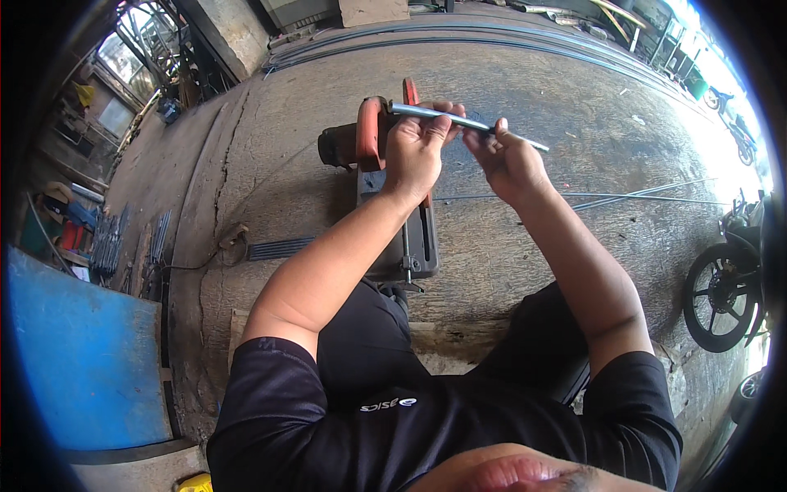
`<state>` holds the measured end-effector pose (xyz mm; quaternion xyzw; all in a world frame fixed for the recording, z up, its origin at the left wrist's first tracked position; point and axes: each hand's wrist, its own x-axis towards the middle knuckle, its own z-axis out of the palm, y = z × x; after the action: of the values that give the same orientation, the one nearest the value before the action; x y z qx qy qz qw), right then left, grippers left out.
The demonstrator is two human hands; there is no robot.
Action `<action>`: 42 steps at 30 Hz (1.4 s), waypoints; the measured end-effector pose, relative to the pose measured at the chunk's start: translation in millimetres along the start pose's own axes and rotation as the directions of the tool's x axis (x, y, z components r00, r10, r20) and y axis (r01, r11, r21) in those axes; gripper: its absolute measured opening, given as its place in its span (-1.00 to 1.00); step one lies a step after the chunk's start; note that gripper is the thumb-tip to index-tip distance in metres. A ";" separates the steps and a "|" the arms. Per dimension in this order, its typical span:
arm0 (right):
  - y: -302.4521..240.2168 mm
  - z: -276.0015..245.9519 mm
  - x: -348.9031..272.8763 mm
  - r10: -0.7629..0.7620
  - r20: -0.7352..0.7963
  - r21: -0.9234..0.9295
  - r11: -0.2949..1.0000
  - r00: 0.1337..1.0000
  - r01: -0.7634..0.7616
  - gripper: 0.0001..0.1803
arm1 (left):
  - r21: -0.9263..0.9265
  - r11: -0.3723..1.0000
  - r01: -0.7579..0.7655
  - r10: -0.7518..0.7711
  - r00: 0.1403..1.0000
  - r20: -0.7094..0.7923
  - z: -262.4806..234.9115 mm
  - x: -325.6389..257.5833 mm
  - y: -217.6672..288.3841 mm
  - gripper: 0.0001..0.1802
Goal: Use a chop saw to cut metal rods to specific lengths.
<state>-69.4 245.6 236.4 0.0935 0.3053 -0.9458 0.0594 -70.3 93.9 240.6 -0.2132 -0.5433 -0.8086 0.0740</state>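
Observation:
My left hand (416,154) is closed around a silver metal tube (407,109), with the thumb along its near side. My right hand (511,164) pinches a thinner metal rod (537,146) that lies in line with the tube. A dark spot shows where the two meet by my right fingertips; whether the rod sits inside the tube I cannot tell. Both pieces are held nearly level, sloping down to the right. Just left of and below my left hand stands a cut-off saw with an orange guard (371,135), a dark motor (337,146) and a grey base (423,246).
Long metal bars (459,31) lie across the far floor. Thin rods (648,197) lie to the right, and cut bars (281,248) left of the saw. A blue panel (86,353) is at near left, a motorcycle wheel (721,297) at right. A cable (193,264) crosses the floor.

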 end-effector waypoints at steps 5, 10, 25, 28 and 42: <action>6.1 3.2 -20.7 0.332 0.007 -0.189 0.927 0.943 -0.325 -0.61 | 0.137 0.991 0.001 0.022 0.986 -0.167 -17.5 10.7 8.7 -0.88; 11.4 6.0 -23.8 0.204 0.113 -0.823 0.567 0.972 -0.024 -0.60 | 0.652 0.751 -0.109 0.196 0.979 -0.062 -48.6 21.3 5.3 -0.82; 37.9 8.5 -26.7 0.120 0.292 -0.712 0.690 0.949 0.132 -0.70 | 0.468 0.884 0.013 0.082 0.980 -0.183 -21.8 7.2 19.4 -0.65; 41.4 2.9 -23.1 0.108 0.282 -0.681 0.723 0.953 0.119 -0.71 | 0.326 0.939 0.107 -0.080 0.992 -0.096 -31.1 10.2 17.7 -0.69; 47.6 -103.9 79.3 0.034 -0.107 -0.579 0.810 0.994 -0.090 -0.74 | 0.757 0.577 0.307 0.006 0.925 -0.379 -147.7 69.3 -11.3 -0.47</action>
<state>-124.1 264.0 109.9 0.1241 0.5794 -0.7991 0.1019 -175.5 -28.2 213.4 0.0344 -0.8442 -0.5019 0.1849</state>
